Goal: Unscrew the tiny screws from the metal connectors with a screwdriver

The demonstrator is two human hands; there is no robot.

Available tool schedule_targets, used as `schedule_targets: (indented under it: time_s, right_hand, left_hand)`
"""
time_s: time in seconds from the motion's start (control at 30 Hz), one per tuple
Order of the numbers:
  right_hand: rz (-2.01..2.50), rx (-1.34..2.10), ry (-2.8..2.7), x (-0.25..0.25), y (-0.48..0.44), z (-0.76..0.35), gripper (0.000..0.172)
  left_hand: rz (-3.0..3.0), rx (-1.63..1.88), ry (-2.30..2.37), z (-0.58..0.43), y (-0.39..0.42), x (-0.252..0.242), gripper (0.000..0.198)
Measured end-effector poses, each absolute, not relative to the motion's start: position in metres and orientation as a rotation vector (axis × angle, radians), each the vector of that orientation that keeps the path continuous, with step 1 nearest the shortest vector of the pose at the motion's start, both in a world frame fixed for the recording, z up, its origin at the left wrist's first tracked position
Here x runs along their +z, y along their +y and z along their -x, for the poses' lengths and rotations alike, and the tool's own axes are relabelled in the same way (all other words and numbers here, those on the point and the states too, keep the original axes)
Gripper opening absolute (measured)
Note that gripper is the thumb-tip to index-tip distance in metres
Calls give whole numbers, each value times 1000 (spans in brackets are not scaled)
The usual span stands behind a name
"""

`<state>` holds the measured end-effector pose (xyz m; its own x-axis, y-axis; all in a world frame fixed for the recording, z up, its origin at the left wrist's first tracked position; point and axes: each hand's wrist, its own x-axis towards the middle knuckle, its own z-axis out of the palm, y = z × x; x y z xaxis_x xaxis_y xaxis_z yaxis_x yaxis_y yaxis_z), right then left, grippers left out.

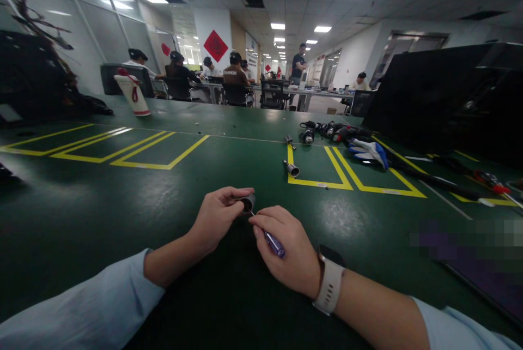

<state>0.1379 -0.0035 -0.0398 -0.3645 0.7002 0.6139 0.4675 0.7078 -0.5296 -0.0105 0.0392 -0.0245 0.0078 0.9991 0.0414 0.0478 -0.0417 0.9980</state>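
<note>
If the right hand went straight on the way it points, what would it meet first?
Probably the hollow metal part in the left hand, ahead of the purple-handled tool; depth is unclear.

Only word I can really make out is "UMPKIN", pale caps across the back of a brown shirt (235,78) at 11 o'clock, and the start of it is hard to see. Also around 11, a bit higher, there's a red diamond sign (216,46) with a character on it, too blurry to read. Wall board (250,44) near 12, no luck either. Same for the tiny white labels (322,185) on the yellow tape (302,182) at 4 o'clock.
</note>
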Motion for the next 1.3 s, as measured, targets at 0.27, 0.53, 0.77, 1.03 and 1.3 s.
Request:
schedule_targets:
  time_s: [0.27,0.53,0.77,1.03,1.3]
  right_hand:
    - [907,338,-2055,-38,-3,-139,20]
    - [890,350,-1990,-39,-2,-138,18]
    - [920,388,-1808,-40,5,-136,20]
    - [1056,318,-1515,-42,54,-164,19]
    - [1566,45,-1399,-37,111,-247,24]
  left_hand:
    - [-1266,1220,1179,10,40,-27,13]
    - [-1265,1213,1183,12,49,-33,21]
    - [-1210,1405,1150,12,101,-53,23]
    - [-1326,1665,1181,-25,153,-65,28]
    - [-2017,1539,1032,-87,150,-45,40]
